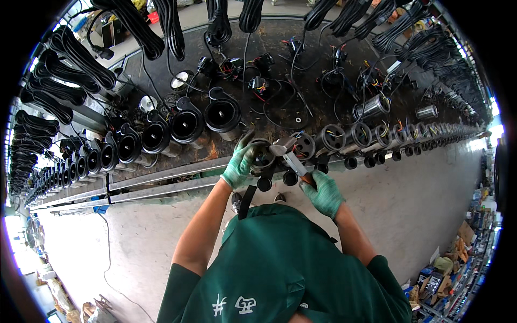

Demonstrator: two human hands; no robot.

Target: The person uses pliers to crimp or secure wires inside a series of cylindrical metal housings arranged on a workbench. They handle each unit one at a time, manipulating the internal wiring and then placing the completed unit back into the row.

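Note:
My left hand (240,163), in a green glove, grips the left side of a round black-and-steel housing (262,158) at the bench's near edge. Its thumb and fingers lie along the rim. In my right hand (325,195), also gloved in green, is the handle of a hammer (295,163). The metal head sits over the right rim of the housing; I cannot tell whether it touches. Just right of the hammer stands another round housing (305,146) with wires coming out of its top.
Black-topped housings (185,126) line the bench to the left, and open wired ones (360,134) run to the right. Coiled black cables (218,24) hang along the far side. Loose wired switches (258,84) and a steel cylinder (372,107) lie on the dark bench (269,43).

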